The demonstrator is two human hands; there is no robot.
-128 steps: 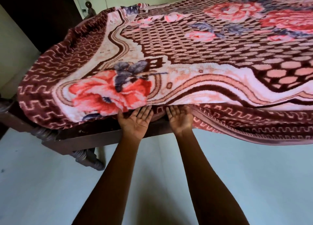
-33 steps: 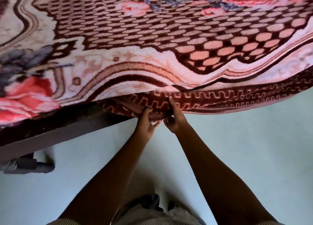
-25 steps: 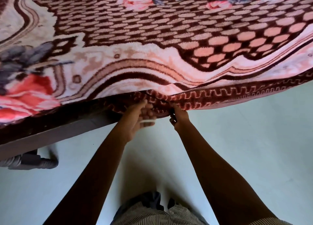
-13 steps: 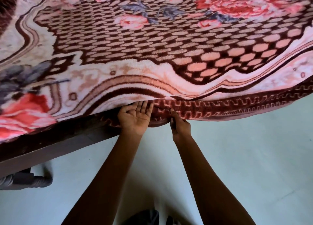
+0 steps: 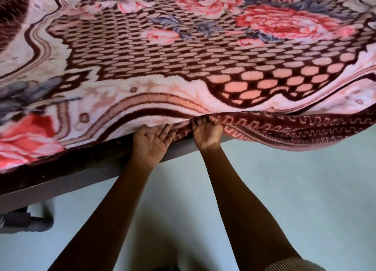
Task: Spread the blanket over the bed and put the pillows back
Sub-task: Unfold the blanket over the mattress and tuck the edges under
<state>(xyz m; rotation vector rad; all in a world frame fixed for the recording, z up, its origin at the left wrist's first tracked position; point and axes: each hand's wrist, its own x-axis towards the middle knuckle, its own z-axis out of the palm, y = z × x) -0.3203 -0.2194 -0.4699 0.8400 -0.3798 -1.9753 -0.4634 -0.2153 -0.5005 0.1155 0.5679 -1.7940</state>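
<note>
Floral blanket (image 5: 183, 56) lies spread over the bed, its border overhanging the near side rail (image 5: 81, 179). Left hand (image 5: 151, 142) and right hand (image 5: 207, 132) sit side by side, palms up, fingers flat, tips pushed beneath the hem. Neither grips anything; likely tucking the border under. No pillows in view.

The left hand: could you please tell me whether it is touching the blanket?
Touching. The head view shows the left hand palm up, its fingertips disappearing under the blanket's overhanging edge with no gap.
</note>
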